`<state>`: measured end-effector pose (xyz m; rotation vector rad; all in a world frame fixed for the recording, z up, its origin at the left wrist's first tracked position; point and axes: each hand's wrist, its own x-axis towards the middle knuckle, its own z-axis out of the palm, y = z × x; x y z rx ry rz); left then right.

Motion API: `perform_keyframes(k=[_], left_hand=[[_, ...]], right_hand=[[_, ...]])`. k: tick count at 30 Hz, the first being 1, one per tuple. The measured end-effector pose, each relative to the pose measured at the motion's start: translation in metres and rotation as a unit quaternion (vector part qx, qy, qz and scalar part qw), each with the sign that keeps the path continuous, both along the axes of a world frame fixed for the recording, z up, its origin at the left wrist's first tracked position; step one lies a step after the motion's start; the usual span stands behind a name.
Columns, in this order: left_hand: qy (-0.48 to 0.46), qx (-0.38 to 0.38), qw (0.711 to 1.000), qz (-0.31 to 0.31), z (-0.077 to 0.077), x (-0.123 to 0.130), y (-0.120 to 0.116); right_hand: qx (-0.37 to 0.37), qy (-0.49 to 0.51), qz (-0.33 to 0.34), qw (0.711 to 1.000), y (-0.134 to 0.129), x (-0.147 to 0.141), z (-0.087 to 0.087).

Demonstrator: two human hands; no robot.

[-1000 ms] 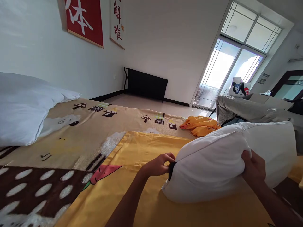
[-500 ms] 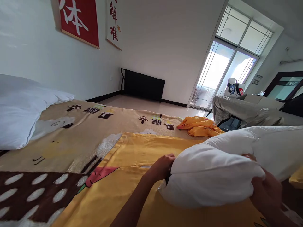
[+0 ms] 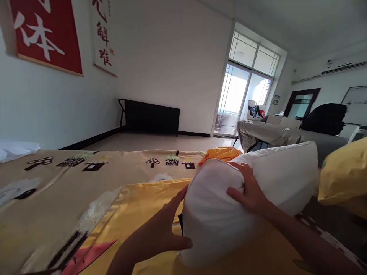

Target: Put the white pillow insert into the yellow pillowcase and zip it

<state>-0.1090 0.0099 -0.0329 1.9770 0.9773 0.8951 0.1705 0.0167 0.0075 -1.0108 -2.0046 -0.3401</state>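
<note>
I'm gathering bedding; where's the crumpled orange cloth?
In the head view, the crumpled orange cloth lies right of centre on the beige blanket, beyond the handled white pillow.

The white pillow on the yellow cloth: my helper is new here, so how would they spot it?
Start at the tan patterned blanket, then the yellow cloth spread over it. On that cloth, nearer than the crumpled orange fabric, is the white pillow. Unlike the white item at far left, it touches the cloth; unlike the puffy yellow item at right, it's white.
</note>
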Motion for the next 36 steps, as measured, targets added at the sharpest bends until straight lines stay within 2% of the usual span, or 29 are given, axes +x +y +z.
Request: perform_keyframes(k=[2, 4, 7, 8, 10, 12, 15, 18, 21, 26, 29, 36], left_hand=[[-0.015, -0.021, 0.998, 0.057, -0.011, 0.017, 0.012], [-0.047, -0.026, 0.991, 0.126, -0.029, 0.035, 0.03], [-0.071, -0.002, 0.97, 0.231, -0.058, 0.046, 0.055], [-0.08, 0.009, 0.965, 0.248, -0.066, 0.045, 0.06], [-0.108, 0.027, 0.964, 0.241, -0.075, 0.041, 0.063], [-0.121, 0.046, 0.968, 0.214, -0.077, 0.036, 0.061], [-0.078, 0.064, 0.975, 0.196, -0.073, 0.035, 0.057], [-0.045, 0.073, 0.975, 0.206, -0.074, 0.037, 0.06], [-0.031, 0.086, 0.967, 0.238, -0.082, 0.036, 0.066], [-0.016, 0.075, 0.967, 0.242, -0.093, 0.025, 0.075], [-0.003, 0.061, 0.969, 0.24, -0.092, 0.02, 0.078], [0.04, 0.144, 0.965, 0.215, -0.082, 0.008, 0.079]], right_hand=[[-0.014, -0.007, 0.01, 1.0, 0.011, -0.005, 0.002], [-0.027, -0.036, 0.032, 0.998, 0.02, -0.01, -0.001], [-0.04, -0.116, 0.074, 0.99, 0.023, -0.017, -0.016], [-0.036, -0.142, 0.083, 0.986, 0.022, -0.018, -0.023], [-0.017, -0.202, 0.086, 0.975, 0.014, -0.017, -0.039], [0.018, -0.272, 0.076, 0.959, 0.004, -0.012, -0.055], [0.044, -0.358, 0.051, 0.931, -0.009, 0.002, -0.077], [0.045, -0.388, 0.023, 0.92, -0.011, 0.011, -0.095], [0.035, -0.395, 0.004, 0.918, -0.006, 0.011, -0.107], [-0.013, -0.408, 0.007, 0.913, 0.004, 0.002, -0.113], [0.007, -0.393, -0.011, 0.919, 0.01, -0.004, -0.115], [0.032, -0.358, -0.024, 0.933, 0.031, -0.023, -0.118]])
